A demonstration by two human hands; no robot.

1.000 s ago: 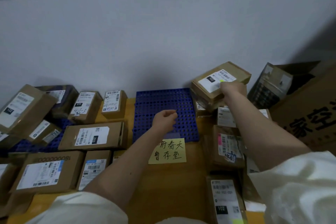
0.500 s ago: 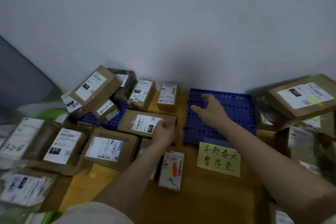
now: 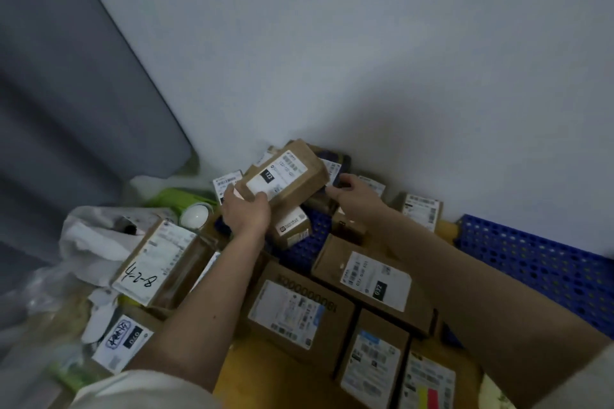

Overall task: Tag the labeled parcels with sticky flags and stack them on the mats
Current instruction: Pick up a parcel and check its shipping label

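A brown cardboard parcel [image 3: 292,173] with a white label marked 122 lies tilted on top of a pile against the wall. My left hand [image 3: 247,212] grips its near left end, thumb on the top face. At the parcel's right corner, my right hand [image 3: 352,191] touches it with curled fingers. Under the pile shows part of a blue perforated mat [image 3: 309,242]. A second blue mat [image 3: 538,259] lies bare at the right. A small parcel [image 3: 427,382] at the bottom right carries yellow and red sticky flags.
Several labeled brown parcels crowd the wooden table, among them one marked 032 [image 3: 372,279] and a large one [image 3: 295,312]. A box written 4-2-8 [image 3: 159,262] and white plastic bags [image 3: 96,236] lie left. A grey curtain [image 3: 66,76] hangs at left; the wall is close behind.
My view has swung left. Both hands moved up and left from the front parcels and the bare mat to the pile by the wall, and the left hand took hold of the 122 parcel.
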